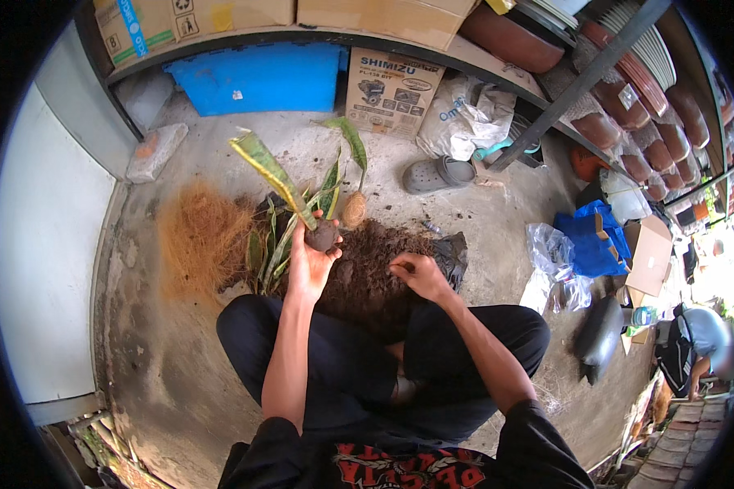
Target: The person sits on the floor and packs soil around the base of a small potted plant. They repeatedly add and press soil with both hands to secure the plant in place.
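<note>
My left hand [311,260] holds a ball of dark soil [322,236] at the base of a yellow-edged snake plant leaf [272,174], which tilts up and to the left. My right hand [421,276] hovers over a heap of dark soil [367,263], its fingers curled to the thumb; I see nothing clearly between them. The heap lies on black plastic [450,253] before my crossed legs. More snake plant leaves [275,244] lie left of the heap. Beyond it, a fibre-wrapped ball [354,209] has one leaf growing from it.
Loose brown coconut fibre [199,235] lies on the concrete floor at left. A grey clog [438,175], blue tub [257,79] and pump carton [393,91] stand beyond. Plastic bags [550,250] and a black bundle [599,336] lie right. Another person [700,342] bends over at far right.
</note>
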`<state>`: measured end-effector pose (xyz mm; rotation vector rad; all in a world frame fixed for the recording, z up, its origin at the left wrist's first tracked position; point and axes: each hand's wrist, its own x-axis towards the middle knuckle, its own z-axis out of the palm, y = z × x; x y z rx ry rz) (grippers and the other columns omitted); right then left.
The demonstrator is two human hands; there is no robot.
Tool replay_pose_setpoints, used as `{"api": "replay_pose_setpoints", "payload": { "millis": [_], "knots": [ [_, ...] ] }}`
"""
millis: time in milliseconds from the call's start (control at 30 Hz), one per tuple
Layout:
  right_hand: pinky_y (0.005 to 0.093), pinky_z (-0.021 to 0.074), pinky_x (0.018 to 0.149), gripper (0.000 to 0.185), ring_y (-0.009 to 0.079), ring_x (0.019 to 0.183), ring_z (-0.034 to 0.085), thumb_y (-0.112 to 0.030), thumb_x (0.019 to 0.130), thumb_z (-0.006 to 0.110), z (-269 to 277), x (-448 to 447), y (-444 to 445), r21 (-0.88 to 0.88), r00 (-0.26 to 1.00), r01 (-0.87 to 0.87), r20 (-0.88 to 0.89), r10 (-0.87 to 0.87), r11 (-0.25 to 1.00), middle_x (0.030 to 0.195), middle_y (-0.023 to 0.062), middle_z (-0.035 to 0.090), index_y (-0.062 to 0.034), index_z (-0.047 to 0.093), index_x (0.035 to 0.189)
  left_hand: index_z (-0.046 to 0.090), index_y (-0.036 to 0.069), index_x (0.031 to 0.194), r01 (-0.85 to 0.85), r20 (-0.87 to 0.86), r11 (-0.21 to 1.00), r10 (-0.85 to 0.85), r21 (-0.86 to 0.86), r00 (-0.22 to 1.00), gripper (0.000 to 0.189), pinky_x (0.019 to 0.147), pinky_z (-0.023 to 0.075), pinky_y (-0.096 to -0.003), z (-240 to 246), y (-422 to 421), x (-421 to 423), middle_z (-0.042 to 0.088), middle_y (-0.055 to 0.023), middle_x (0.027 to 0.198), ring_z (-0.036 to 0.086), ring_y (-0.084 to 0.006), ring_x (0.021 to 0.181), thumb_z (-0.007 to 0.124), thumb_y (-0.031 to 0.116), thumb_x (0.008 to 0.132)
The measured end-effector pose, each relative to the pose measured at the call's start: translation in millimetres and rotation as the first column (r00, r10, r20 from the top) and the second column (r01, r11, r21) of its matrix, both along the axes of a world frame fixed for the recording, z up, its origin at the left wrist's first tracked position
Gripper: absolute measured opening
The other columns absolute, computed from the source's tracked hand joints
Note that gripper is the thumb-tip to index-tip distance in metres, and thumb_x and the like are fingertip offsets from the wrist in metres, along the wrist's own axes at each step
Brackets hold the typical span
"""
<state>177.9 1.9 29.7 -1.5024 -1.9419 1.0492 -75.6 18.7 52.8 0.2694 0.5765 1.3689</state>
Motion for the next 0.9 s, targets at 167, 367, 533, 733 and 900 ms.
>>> {"api": "replay_pose_setpoints", "payload": {
  "millis": [167, 367, 533, 733, 900],
  "knots": [
    [0.0345, 0.0538, 0.071, 0.015, 0.0225, 0.078, 0.069, -0.017, 0.087, 0.068, -23, -43, 23, 0.015, 0.995, 0.002, 0.099, -0.004, 1.000, 0.086, 0.0109, 0.070, -0.0067, 0.069, 0.098, 0.056, 0.015, 0.115, -0.045, -0.035, 0.998, 0.043, -0.049, 0.998, 0.039, 0.068, 0.0481, -0.0318, -8, 7, 4, 0.062, -0.0064, 0.103, 0.060, -0.0172, 0.083, 0.053, 0.049, 0.095],
    [0.0432, 0.0541, 0.081, 0.019, 0.0333, 0.095, 0.066, -0.023, 0.088, 0.062, -49, -43, 39, 0.050, 0.849, -0.020, 0.529, -0.009, 0.999, 0.106, 0.0123, 0.065, -0.0117, 0.070, 0.101, 0.056, 0.018, 0.113, -0.096, 0.060, 0.994, 0.100, -0.060, 0.993, 0.039, 0.071, 0.0456, -0.0335, -17, 11, 11, 0.062, -0.0045, 0.101, 0.057, -0.0170, 0.083, 0.047, 0.052, 0.097],
    [0.0431, 0.0510, 0.088, 0.030, 0.0315, 0.106, 0.060, -0.029, 0.087, 0.064, -57, -51, 38, 0.134, 0.895, 0.054, 0.433, -0.107, 0.990, 0.112, 0.0095, 0.060, -0.0147, 0.066, 0.112, 0.055, 0.017, 0.112, -0.128, 0.067, 0.989, 0.133, -0.075, 0.989, 0.039, 0.071, 0.0461, -0.0342, -19, 15, 14, 0.063, -0.0050, 0.099, 0.057, -0.0179, 0.082, 0.047, 0.052, 0.097],
    [0.0420, 0.0369, 0.094, 0.040, 0.0216, 0.112, 0.049, -0.041, 0.079, 0.072, -59, -83, 31, 0.185, 0.616, -0.219, 0.788, -0.011, 0.958, 0.115, 0.0043, 0.056, -0.0162, 0.068, 0.110, 0.054, 0.018, 0.113, -0.107, 0.080, 0.988, 0.116, -0.110, 0.990, 0.041, 0.066, 0.0479, -0.0338, -25, 14, 17, 0.064, -0.0037, 0.100, 0.058, -0.0173, 0.079, 0.049, 0.054, 0.095],
    [0.0418, 0.0367, 0.089, 0.017, 0.0201, 0.105, 0.052, -0.034, 0.082, 0.068, -73, -72, 35, 0.276, 0.550, -0.320, 0.833, -0.059, 0.906, 0.095, -0.0033, 0.063, -0.0191, 0.072, 0.089, 0.054, 0.018, 0.111, -0.110, 0.049, 0.988, 0.116, -0.107, 0.992, 0.040, 0.065, 0.0482, -0.0336, -21, 16, 20, 0.064, -0.0040, 0.098, 0.059, -0.0180, 0.078, 0.050, 0.054, 0.095]
  ]
}}
